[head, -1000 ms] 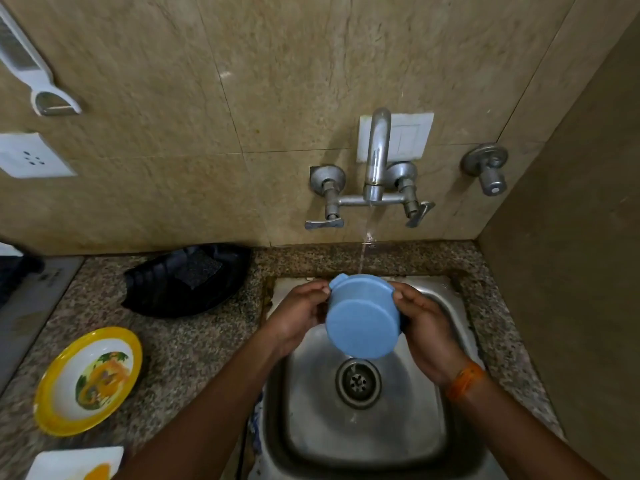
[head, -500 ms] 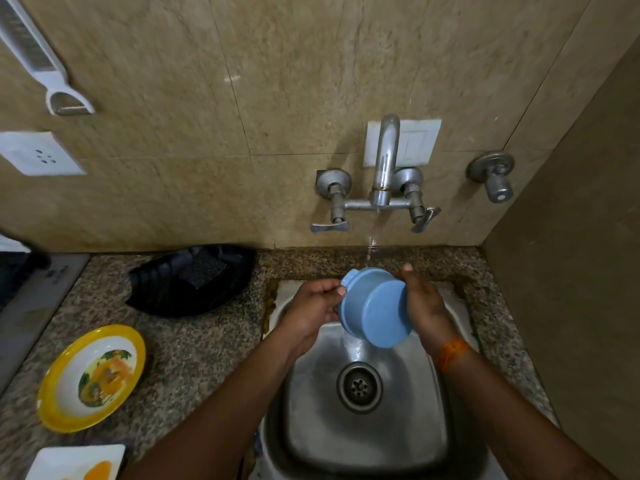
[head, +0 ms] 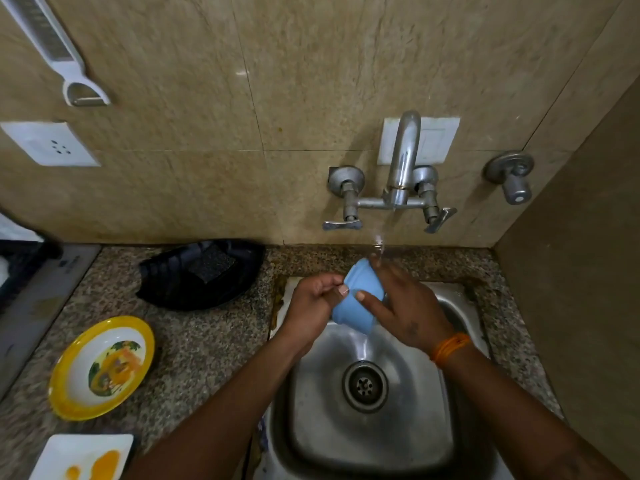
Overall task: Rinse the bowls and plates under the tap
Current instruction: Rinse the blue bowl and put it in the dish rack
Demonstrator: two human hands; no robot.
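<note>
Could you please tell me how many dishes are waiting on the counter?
2: a yellow-rimmed bowl left of the sink, and a white square plate at the bottom-left edge, partly cut off. Others may lie outside view.

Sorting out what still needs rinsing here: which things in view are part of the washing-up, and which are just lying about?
Part of the job: blue bowl held by left hand and right hand under the running tap; sink; yellow bowl; white plate.

Lying about: black tray with sponge; peeler; wall socket.
</note>
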